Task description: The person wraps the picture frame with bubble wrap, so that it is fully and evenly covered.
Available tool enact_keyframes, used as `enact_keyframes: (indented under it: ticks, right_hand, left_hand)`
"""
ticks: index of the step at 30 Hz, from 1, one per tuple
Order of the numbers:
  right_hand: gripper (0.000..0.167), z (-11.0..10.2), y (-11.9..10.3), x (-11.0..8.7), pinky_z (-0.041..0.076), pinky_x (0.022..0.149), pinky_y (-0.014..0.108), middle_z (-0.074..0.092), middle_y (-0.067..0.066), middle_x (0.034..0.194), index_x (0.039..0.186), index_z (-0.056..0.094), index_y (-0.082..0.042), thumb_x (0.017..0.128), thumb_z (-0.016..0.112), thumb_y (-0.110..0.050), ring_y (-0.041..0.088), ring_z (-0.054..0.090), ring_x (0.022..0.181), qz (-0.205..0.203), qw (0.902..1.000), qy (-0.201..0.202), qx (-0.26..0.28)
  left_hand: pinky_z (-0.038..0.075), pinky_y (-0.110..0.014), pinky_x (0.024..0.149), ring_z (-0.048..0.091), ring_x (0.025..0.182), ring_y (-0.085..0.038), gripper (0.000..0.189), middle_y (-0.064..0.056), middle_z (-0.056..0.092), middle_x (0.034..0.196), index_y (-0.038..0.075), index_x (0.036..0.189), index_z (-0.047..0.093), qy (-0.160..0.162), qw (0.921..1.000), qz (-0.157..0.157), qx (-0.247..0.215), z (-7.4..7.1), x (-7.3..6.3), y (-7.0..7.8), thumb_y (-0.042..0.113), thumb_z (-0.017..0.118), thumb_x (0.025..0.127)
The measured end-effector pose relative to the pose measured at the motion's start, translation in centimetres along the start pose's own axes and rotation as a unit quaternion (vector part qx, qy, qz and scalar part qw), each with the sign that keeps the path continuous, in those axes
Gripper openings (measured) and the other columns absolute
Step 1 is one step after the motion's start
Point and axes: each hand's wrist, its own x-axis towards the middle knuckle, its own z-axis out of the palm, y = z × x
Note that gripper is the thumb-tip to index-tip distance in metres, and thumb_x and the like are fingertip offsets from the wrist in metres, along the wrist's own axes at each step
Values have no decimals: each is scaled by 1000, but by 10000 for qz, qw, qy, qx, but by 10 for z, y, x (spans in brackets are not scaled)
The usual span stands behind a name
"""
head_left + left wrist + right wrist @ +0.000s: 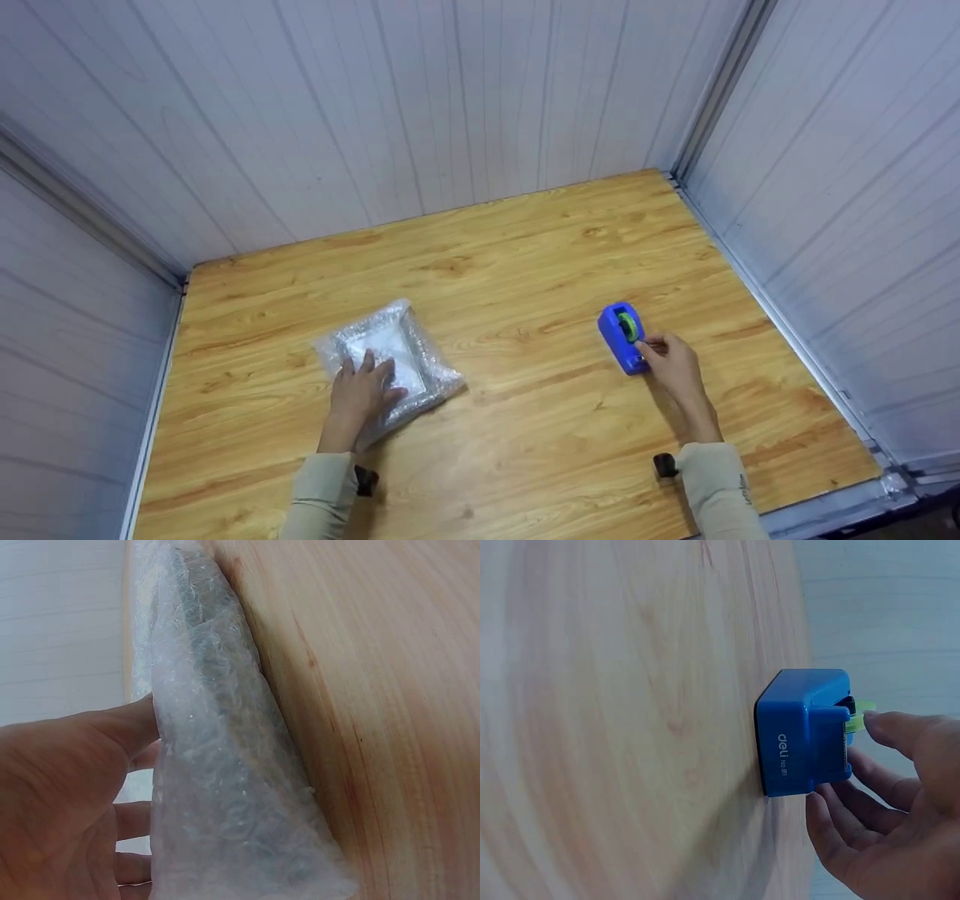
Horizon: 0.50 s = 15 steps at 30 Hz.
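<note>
A flat package in bubble wrap [431, 356] lies on the wooden table, a pale rectangular item showing through the clear wrap. My left hand [361, 394] rests on top of it with fingers spread. In the left wrist view the wrap's loose edge [217, 765] hides part of the fingers. To the right stands a blue tape dispenser [619, 345] marked "deli", holding a green tape roll [628, 327]. Bent fingers of my right hand [671, 367] reach its cutter end, the thumb against the green tape [860, 720]. The dispenser hides the index fingertip in the right wrist view.
White panelled walls [465, 105] enclose the back and both sides of the table [517, 420]. Metal strips [787, 322] run along the side edges. A small dark device [665, 465] sits by the right cuff, another [366, 481] by the left.
</note>
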Motion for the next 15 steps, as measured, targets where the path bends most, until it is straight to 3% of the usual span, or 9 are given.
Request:
enact_keyframes:
  ticks: [15]
  right_hand:
    - [40, -3, -2, 7, 49, 86, 37, 62, 19, 111, 112, 62, 2, 96, 55, -33, 28, 58, 102, 354, 9986, -339, -214]
  left_hand:
    - [40, -61, 98, 35, 125, -61, 52, -27, 45, 140, 16, 125, 57, 83, 10000, 26, -9, 0, -1, -1, 47, 65, 84]
